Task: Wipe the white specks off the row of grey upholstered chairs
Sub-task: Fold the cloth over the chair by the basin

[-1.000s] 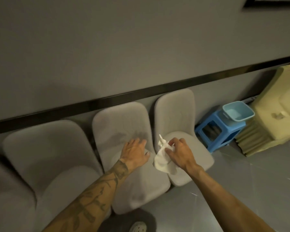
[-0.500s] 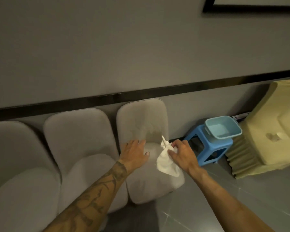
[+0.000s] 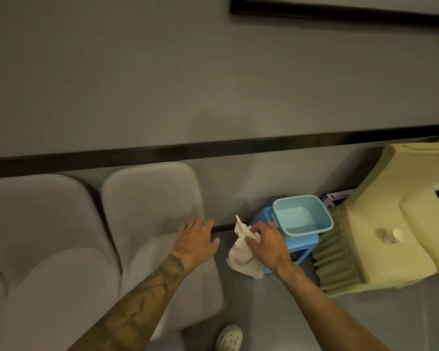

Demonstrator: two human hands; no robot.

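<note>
Grey upholstered chairs stand in a row against the wall; the rightmost chair (image 3: 152,206) is in the middle of the view and another chair (image 3: 41,224) is to its left. My left hand (image 3: 195,240) hovers flat with straight fingers over the right edge of the rightmost chair's seat. My right hand (image 3: 266,241) grips a crumpled white cloth (image 3: 242,257), which hangs past the chair's right side, above the floor. No specks are plain on the fabric from here.
A light blue basin (image 3: 302,216) sits on a blue plastic stool (image 3: 303,244) just right of my right hand. Beyond it stands a stack of yellow foam pieces (image 3: 380,224). A white shoe (image 3: 228,338) is on the grey floor below.
The view has swung right along the row. Both hands have shifted rightward off the chair seats, and the cloth now hangs beside the last chair, close to the blue stool.
</note>
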